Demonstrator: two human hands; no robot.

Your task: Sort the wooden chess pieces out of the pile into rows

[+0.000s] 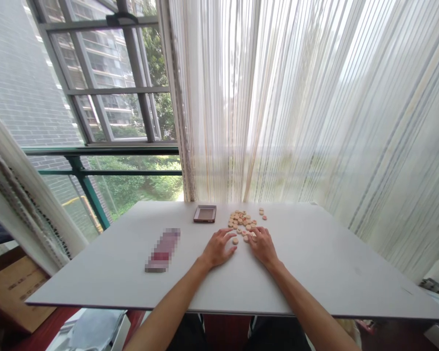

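A loose pile of round wooden Chinese chess pieces lies on the white table, some showing reddish marks. My left hand rests at the pile's near left side, fingers curved and apart, with nothing held. One single piece lies just right of its fingers, apart from the pile. My right hand is at the near right side of the pile. Its fingers are spread and reach over a few pieces, partly hiding them; it seems to touch them without gripping. Beyond it, a few pieces lie apart at the back right.
A shallow open box stands at the table's back, left of the pile. A blurred-out reddish flat object lies on the left of the white table. Sheer curtains hang behind; a cardboard box stands below left.
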